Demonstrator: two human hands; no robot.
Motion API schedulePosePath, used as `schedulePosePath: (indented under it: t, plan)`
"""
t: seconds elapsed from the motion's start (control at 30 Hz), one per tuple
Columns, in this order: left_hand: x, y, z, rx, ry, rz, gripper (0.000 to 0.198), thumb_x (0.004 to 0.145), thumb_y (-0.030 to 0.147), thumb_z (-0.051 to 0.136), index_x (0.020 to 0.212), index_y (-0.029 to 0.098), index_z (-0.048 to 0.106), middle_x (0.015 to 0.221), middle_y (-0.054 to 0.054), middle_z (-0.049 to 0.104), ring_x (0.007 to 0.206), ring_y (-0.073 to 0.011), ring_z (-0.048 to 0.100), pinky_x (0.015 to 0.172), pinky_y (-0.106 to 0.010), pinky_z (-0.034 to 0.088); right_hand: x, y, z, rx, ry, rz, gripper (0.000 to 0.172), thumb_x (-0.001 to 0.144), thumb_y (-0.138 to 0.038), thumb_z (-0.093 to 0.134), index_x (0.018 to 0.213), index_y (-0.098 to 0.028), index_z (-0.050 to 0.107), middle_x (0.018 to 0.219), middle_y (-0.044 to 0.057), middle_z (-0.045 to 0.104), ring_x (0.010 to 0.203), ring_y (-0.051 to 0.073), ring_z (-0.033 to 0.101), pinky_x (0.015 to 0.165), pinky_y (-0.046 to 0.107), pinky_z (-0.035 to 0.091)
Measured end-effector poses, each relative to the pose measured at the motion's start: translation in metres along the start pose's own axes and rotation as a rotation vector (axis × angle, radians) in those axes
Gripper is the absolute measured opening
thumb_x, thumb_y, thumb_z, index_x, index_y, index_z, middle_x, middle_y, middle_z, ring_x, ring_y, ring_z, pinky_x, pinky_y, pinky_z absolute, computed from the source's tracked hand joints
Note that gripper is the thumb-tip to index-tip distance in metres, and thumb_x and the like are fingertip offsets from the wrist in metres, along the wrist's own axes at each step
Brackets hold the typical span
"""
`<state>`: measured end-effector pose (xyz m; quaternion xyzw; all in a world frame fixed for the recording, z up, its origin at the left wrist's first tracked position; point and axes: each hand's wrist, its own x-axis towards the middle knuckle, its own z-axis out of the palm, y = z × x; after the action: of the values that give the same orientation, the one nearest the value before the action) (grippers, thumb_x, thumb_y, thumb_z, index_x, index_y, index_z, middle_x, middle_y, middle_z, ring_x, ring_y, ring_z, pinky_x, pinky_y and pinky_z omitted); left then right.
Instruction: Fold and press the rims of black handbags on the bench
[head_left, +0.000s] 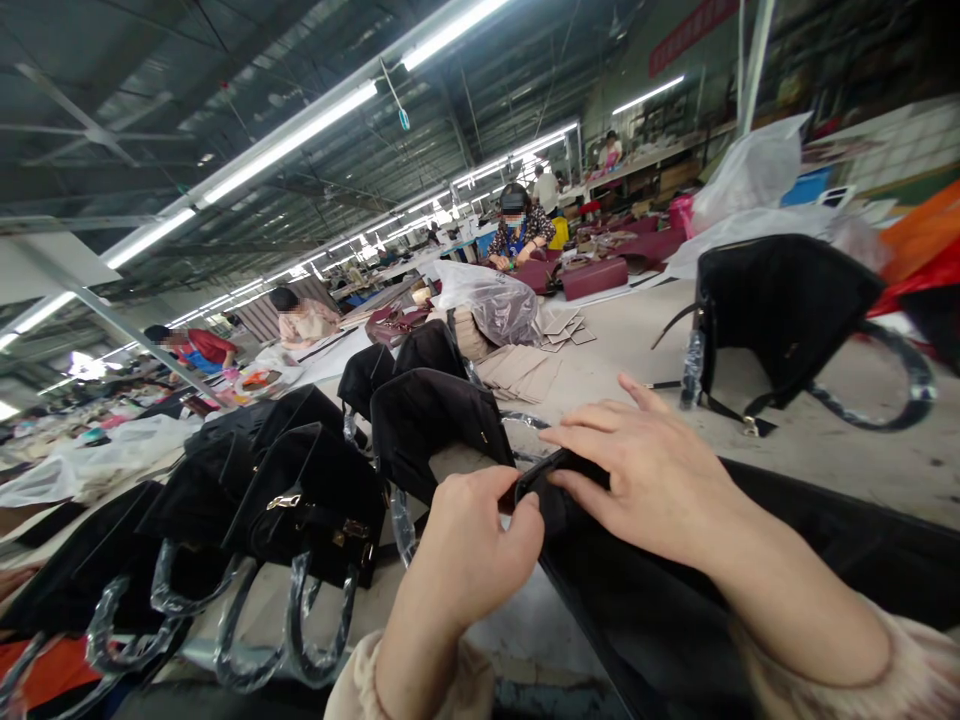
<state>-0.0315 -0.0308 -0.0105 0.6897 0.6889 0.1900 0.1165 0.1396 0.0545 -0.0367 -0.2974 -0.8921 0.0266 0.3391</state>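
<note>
Both hands on the black bag (675,600). It lies flat on the table (862,440), closest to the camera, running from centre frame to the lower right.

Left hand (472,550): curled into a loose fist, pinching the bag's near-left rim corner between thumb and fingers.

Right hand (652,475): palm down over the same rim just right of the left hand. Fingers are mostly pressed together and point left, little finger lifted, thumb tucked against the rim edge. It looks like a pinch on the rim; contact under the palm is hidden.

Around the bag:
- Just behind its rim: open bag (427,420), upright, pale lining showing.
- Left of it: bag row (300,490), black with gold clasps, tipped over, handles (247,620) in clear wrap.
- Behind and right, well apart: far bag (780,310), upright, wrapped handle hanging on the table.
- Further back: card pieces (525,365), then a clear plastic sack (495,300).
- Far end: maroon bags (592,277), with a person (517,225) working at them. Other people sit at benches to the far left.
</note>
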Motion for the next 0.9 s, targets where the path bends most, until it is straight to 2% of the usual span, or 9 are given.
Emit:
schedulePosePath:
  t: [0.1, 0.27, 0.5, 0.77, 0.9]
  plan:
    - [0.0013, -0.0015, 0.0004, -0.009, 0.003, -0.004, 0.025, 0.086, 0.025, 0.044, 0.065, 0.018, 0.056, 0.056, 0.003, 0.046, 0.053, -0.0101, 0.04, 0.05, -0.025, 0.022, -0.0007, 0.0014, -0.0012, 0.073, 0.051, -0.029, 0.029, 0.082, -0.026, 0.063, 0.11, -0.028, 0.062, 0.107, 0.0, 0.066, 0.097, 0.02, 0.061, 0.112, 0.055, 0.014]
    - [0.0015, -0.0025, 0.0, -0.04, -0.003, -0.005, 0.023, 0.085, 0.025, 0.046, 0.069, 0.017, 0.06, 0.059, 0.002, 0.05, 0.055, -0.0103, 0.041, 0.052, -0.025, 0.023, -0.0014, 0.0044, -0.0025, 0.174, 0.082, -0.086, 0.009, 0.083, -0.022, 0.062, 0.086, -0.029, 0.066, 0.095, -0.005, 0.063, 0.087, 0.013, 0.06, 0.113, 0.051, 0.01]
    - [0.0008, -0.0024, 0.0, -0.091, -0.009, 0.009, 0.022, 0.085, 0.026, 0.047, 0.071, 0.018, 0.061, 0.062, 0.003, 0.052, 0.059, -0.0105, 0.046, 0.055, -0.024, 0.027, -0.0006, 0.0067, 0.0015, 0.156, 0.097, -0.119, 0.013, 0.086, -0.019, 0.058, 0.081, -0.028, 0.065, 0.086, -0.005, 0.06, 0.083, 0.011, 0.056, 0.114, 0.051, 0.008]
    - [0.0002, -0.0017, 0.0004, -0.133, 0.003, 0.018, 0.02, 0.085, 0.024, 0.049, 0.071, 0.017, 0.061, 0.062, 0.003, 0.053, 0.059, -0.0098, 0.047, 0.056, -0.023, 0.029, -0.0018, 0.0056, -0.0022, 0.128, -0.013, -0.097, 0.017, 0.085, -0.01, 0.053, 0.078, -0.025, 0.06, 0.091, -0.004, 0.056, 0.088, 0.012, 0.053, 0.113, 0.051, 0.012]
    - [0.0, -0.0013, -0.0001, -0.141, -0.004, 0.023, 0.019, 0.085, 0.024, 0.049, 0.072, 0.017, 0.062, 0.062, 0.003, 0.053, 0.06, -0.0101, 0.046, 0.056, -0.023, 0.029, -0.0028, 0.0052, -0.0047, 0.146, -0.02, -0.094, 0.017, 0.086, -0.011, 0.05, 0.078, -0.023, 0.058, 0.094, -0.003, 0.056, 0.089, 0.012, 0.054, 0.113, 0.05, 0.012]
